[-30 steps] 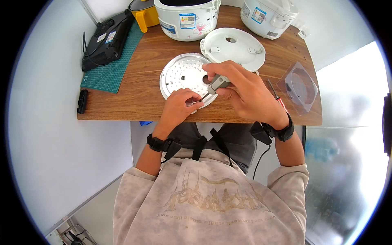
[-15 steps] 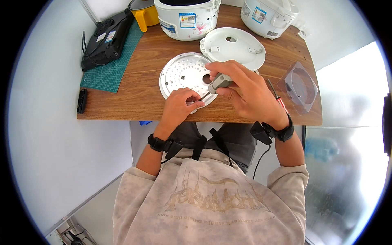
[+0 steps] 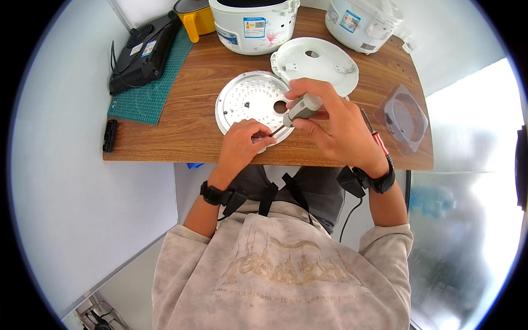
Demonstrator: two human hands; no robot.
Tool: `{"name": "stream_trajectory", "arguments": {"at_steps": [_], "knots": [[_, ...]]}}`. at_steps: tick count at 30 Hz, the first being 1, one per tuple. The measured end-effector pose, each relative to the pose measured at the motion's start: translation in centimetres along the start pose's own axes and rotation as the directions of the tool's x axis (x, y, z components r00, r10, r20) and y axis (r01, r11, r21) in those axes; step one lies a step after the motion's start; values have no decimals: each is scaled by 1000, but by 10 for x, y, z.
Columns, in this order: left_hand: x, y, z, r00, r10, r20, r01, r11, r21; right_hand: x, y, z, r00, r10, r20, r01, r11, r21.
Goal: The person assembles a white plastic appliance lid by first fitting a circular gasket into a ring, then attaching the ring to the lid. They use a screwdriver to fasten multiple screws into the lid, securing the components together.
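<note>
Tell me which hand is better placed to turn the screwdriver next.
Likely the right hand: it grips the screwdriver by its handle, while the left hand is at the edge of the disc.

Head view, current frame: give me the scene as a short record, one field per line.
Right hand: grips grey-handled screwdriver, shaft slanting down toward the left fingertips
Left hand: at near edge of silver metal disc, exact grip hidden
Disc: has a round hole, lies on wooden table
Beyond disc: white oval lid; farther back, two white rice cookers
Table right: clear plastic tray; red-handled tool
Table left: black corded appliance, green cutting mat, yellow pot
</note>
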State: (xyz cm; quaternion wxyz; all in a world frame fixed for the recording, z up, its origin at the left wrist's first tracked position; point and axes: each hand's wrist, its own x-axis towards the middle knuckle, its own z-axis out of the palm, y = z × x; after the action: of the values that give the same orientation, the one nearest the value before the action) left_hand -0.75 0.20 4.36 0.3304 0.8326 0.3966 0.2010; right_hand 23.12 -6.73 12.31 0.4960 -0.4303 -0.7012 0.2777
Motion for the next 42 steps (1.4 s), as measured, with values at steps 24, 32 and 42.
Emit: {"name": "stream_trajectory", "arguments": {"at_steps": [24,32,42], "knots": [[0,-1,-4,997,69,25,-70,996,53,-18,6,-1,965,141,-222,-146,989,-6],[1,-2,-1,998,52,20,-54,996,71,-40,20,9,871,266,-414,-192,958,211],[0,8,-5,995,94,16,-95,990,106,-52,28,9,854,274,-443,-185,955,233]]}}
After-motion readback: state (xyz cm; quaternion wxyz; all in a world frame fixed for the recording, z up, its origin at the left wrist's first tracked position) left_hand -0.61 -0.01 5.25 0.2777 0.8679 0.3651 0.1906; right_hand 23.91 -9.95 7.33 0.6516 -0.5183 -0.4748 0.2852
